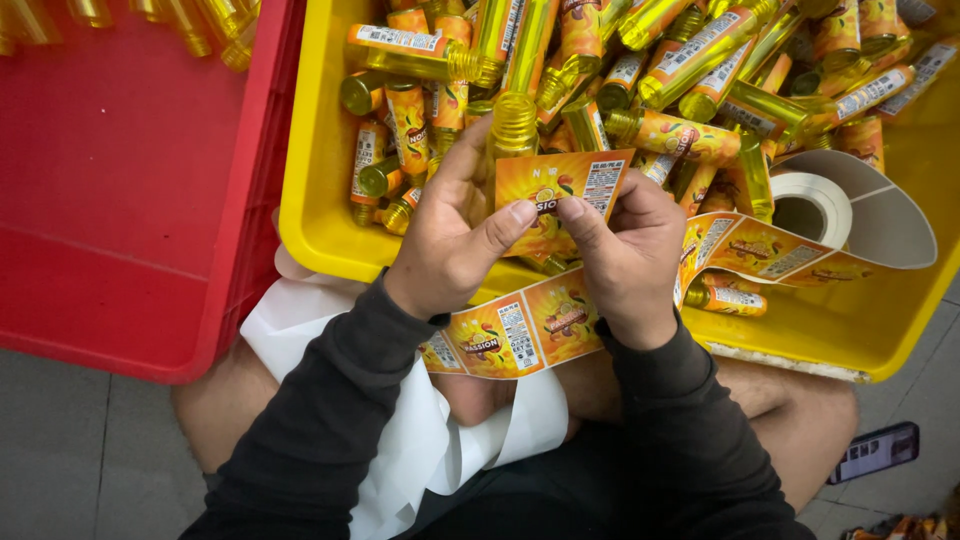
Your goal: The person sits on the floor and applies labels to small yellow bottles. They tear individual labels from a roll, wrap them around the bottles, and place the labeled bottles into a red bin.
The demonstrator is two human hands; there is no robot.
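Label (562, 187) pinched btwn left hand (452, 232) & right hand (625, 250), on bottle (514, 125).

Bottles (690, 60) and label roll (812, 205) lie in the right crate (310, 200); another crate (130, 200) sits left, apparently touching.

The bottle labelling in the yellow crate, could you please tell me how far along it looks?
Done: many labelled bottles lie piled in the yellow crate. In hand: the left hand holds a bare bottle while both thumbs press an orange label onto it; the right hand steadies the label. Left: a few unlabelled bottles in the crate, more in the red crate, and the label strip and label roll hold more labels.
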